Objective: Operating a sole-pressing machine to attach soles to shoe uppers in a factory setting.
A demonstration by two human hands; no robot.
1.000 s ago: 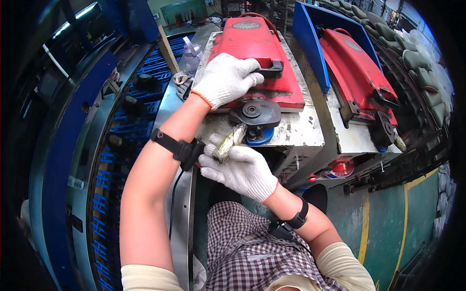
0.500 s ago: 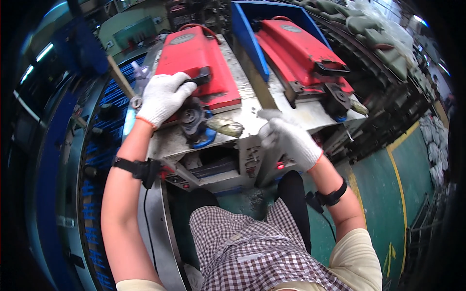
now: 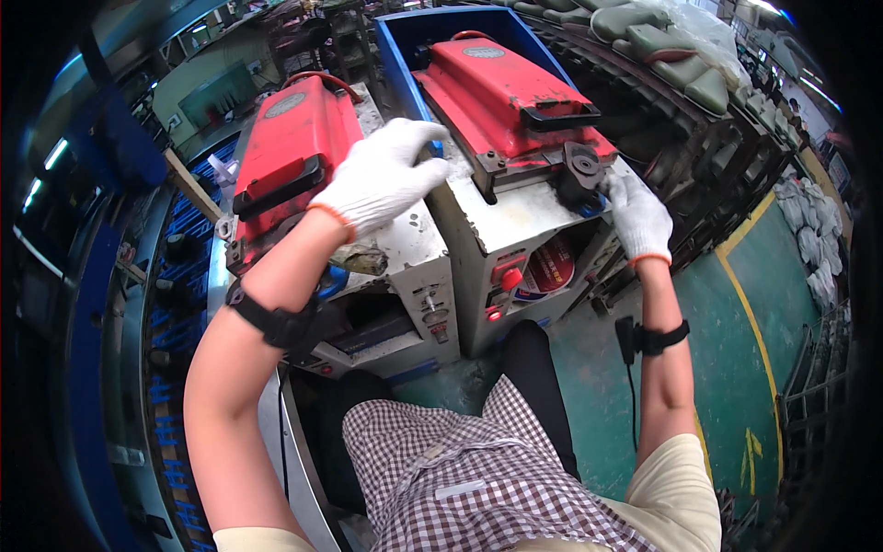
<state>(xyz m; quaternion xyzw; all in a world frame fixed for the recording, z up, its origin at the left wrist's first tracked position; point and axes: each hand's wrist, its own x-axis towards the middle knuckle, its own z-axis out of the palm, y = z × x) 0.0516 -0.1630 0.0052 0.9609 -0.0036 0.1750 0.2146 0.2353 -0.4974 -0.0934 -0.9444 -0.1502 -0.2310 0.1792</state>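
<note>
My left hand (image 3: pixel 382 175), in a white knit glove, hangs in the air between two red machine covers. Its fingers are apart and hold nothing. The left red cover (image 3: pixel 308 124), with a black handle (image 3: pixel 280 189), lies partly behind that hand. Below my left wrist a grimy wrapped lever handle (image 3: pixel 365 259) sticks out. On the right, the other red cover (image 3: pixel 501 83) has a black bar handle (image 3: pixel 561 116) and a dark round latch (image 3: pixel 582 172) at its front. My gloved right hand (image 3: pixel 641 221) closes round the latch's lever handle, which the fingers mostly hide.
A blue guard (image 3: pixel 395 55) surrounds the right cover. Red buttons (image 3: pixel 509 276) sit on the machine's front panel. Green boots (image 3: pixel 644 37) line a rack at the far right. Yellow lines (image 3: pixel 750 322) mark the green floor. A blue rack (image 3: pixel 170 368) stands at the left.
My left hand has let go of the left cover's black handle and moved right. My right hand has moved right to the right machine's lever handle. The view has shifted to the right.
</note>
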